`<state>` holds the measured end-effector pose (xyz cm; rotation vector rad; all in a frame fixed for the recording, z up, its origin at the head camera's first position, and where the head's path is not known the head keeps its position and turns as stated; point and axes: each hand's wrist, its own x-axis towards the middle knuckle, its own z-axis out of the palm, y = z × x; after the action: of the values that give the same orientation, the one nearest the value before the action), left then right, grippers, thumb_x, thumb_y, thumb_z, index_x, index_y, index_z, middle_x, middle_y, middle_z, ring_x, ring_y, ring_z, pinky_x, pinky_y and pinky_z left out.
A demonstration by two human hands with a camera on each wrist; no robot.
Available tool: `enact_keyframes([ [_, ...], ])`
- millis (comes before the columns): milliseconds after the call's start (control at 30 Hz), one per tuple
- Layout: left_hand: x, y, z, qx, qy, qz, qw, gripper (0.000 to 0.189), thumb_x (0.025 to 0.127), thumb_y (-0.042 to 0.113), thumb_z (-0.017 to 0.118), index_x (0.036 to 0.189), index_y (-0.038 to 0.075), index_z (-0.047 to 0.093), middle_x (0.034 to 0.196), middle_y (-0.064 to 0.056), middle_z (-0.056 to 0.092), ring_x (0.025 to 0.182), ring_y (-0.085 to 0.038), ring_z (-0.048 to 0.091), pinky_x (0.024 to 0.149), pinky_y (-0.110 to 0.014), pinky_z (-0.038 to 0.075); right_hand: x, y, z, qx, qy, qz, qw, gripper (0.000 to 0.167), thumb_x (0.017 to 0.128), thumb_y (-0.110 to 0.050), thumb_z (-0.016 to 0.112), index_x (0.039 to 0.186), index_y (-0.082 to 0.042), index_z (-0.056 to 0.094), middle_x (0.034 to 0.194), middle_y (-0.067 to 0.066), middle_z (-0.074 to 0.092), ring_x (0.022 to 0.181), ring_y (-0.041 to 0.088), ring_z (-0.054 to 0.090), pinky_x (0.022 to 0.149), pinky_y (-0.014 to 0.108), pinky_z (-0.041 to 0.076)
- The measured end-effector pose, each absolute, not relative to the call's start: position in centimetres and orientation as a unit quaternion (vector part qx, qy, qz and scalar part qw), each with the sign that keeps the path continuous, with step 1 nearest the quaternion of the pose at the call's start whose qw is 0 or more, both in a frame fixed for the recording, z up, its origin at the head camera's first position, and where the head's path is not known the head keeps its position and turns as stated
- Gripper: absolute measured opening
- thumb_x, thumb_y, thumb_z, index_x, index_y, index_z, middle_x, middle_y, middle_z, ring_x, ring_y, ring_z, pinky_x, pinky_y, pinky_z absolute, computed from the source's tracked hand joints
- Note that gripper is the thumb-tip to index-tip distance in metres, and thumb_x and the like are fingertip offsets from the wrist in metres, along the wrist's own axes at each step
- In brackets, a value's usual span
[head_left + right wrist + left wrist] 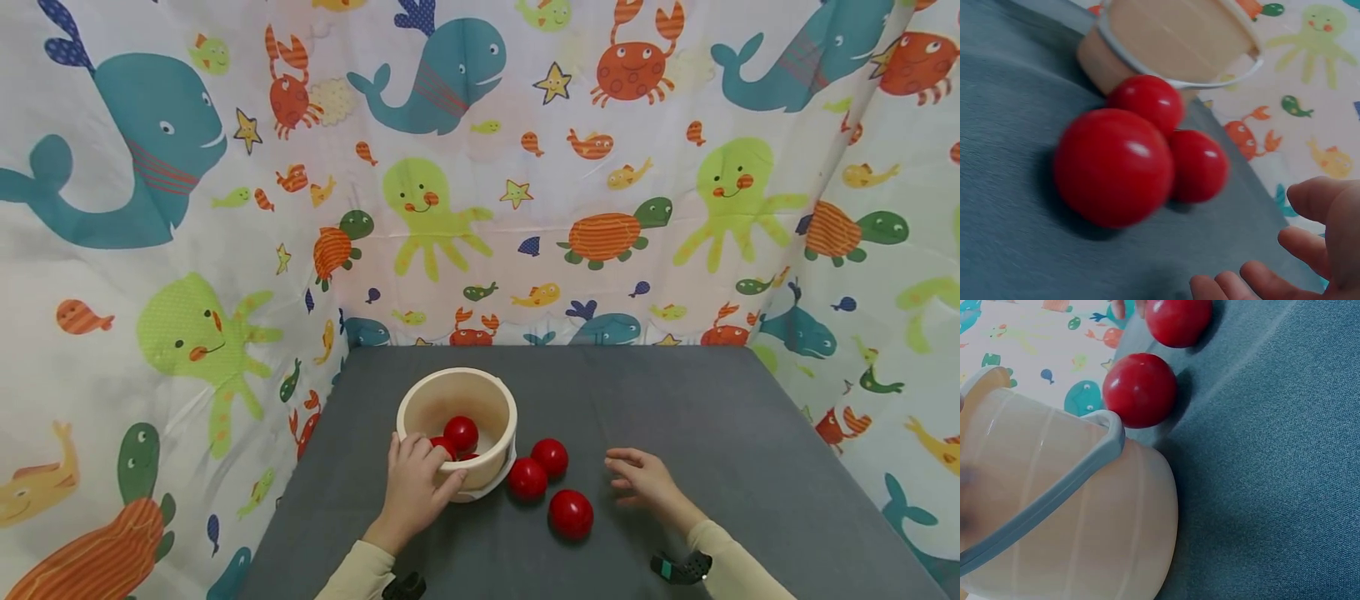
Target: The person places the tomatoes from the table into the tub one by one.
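A cream bucket (pixel 498 398) with a handle (pixel 1054 503) lowered along its side stands on the dark table. My left hand (pixel 415 482) grips its near-left rim, fingers over the edge and thumb along the outside. Inside, red balls (pixel 461 434) show, partly hidden by the rim and fingers. Three more lie outside, right of the bucket: a near red ball (pixel 571 514), a middle red ball (pixel 527 479) and a far red ball (pixel 550 457). Apart from them on the right, my right hand (pixel 647 485) hovers with loosely bent fingers, holding nothing.
The grey cloth-covered table (pixel 675 408) runs back to a curtain (pixel 540 167) printed with sea animals, which also hangs along both sides. Dark bands (pixel 681 568) circle both wrists over cream sleeves (pixel 738 567).
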<state>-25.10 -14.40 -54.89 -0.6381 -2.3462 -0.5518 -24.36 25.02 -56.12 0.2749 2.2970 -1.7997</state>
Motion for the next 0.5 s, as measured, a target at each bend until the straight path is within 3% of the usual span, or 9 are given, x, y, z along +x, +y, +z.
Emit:
enact_keyframes([
  [267, -25.0, -14.3, -54.9, -0.245, -0.891, -0.218, 0.315, 0.023, 0.086, 0.037, 0.078, 0.085, 0.017, 0.067, 0.086, -0.003, 0.06, 0.108, -0.034, 0.057, 0.103, -0.087, 0.034, -23.6, 22.4, -57.8, 0.086, 0.772, -0.608, 0.164, 0.051, 0.101, -0.025, 0.07, 0.137, 0.009, 0.059, 0.114, 0.011, 0.075, 0.087, 0.019, 0.071, 0.068, 0.046, 0.064],
  [500, -24.9, -14.2, -54.7, -0.244, -0.89, -0.222, 0.314, 0.024, 0.086, 0.037, 0.078, 0.086, 0.015, 0.069, 0.087, -0.003, 0.06, 0.109, -0.034, 0.057, 0.102, -0.087, 0.035, -23.6, 21.0, -58.2, 0.067, 0.77, -0.61, 0.174, 0.048, 0.098, -0.023, 0.073, 0.134, 0.008, 0.063, 0.114, 0.012, 0.076, 0.09, 0.019, 0.07, 0.069, 0.05, 0.065],
])
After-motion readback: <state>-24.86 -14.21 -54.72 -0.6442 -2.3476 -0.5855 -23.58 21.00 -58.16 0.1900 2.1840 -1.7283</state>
